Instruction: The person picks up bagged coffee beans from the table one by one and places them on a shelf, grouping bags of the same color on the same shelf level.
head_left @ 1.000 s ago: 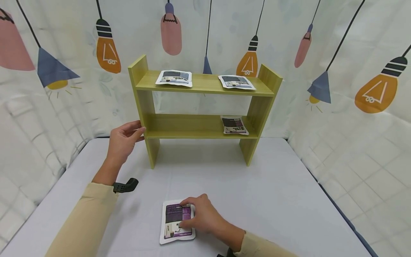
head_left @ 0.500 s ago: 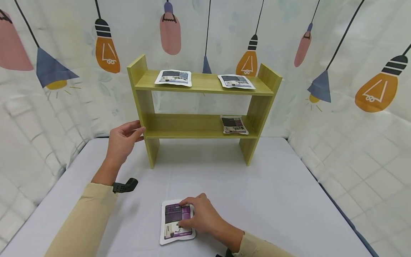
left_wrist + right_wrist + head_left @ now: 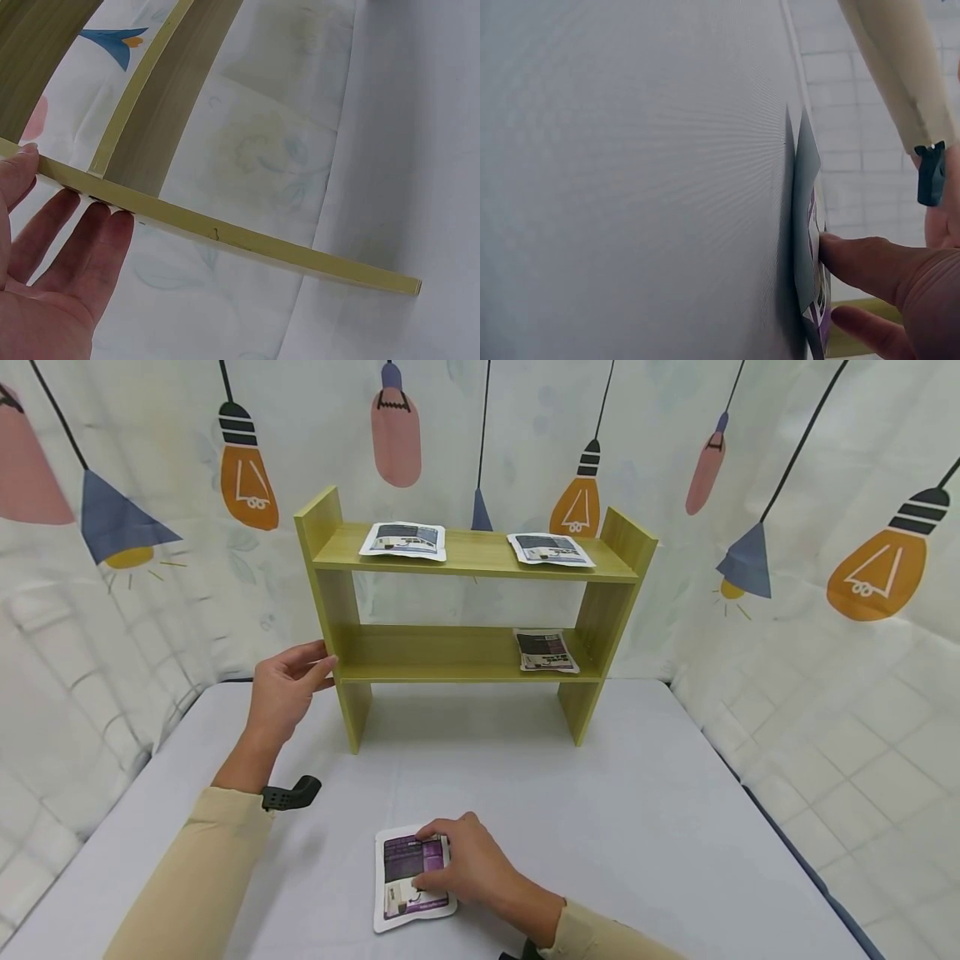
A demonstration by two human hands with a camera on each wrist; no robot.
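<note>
In the head view my left hand (image 3: 287,689) holds the left side panel of a yellow-green two-tier shelf (image 3: 420,673). The left wrist view shows its thumb on the panel's front edge and several fingertips against the outer face. A white pouch with a purple and dark label (image 3: 405,870) lies flat on the table near the front. Over its right part, my right hand (image 3: 476,864) rests with thumb and forefinger spread apart on its top. In the right wrist view the thumb (image 3: 870,262) touches the pouch's printed face (image 3: 815,240).
Two white pouches, one left (image 3: 403,541) and one right (image 3: 551,550), lie on the shelf's top board. A dark-labelled pouch (image 3: 545,651) lies at the right of the lower board. The white-covered table (image 3: 600,827) is bordered by patterned cloth walls (image 3: 810,693).
Both hands and the pouch under the right hand stay in almost the same place. The whole head view has shifted very slightly.
</note>
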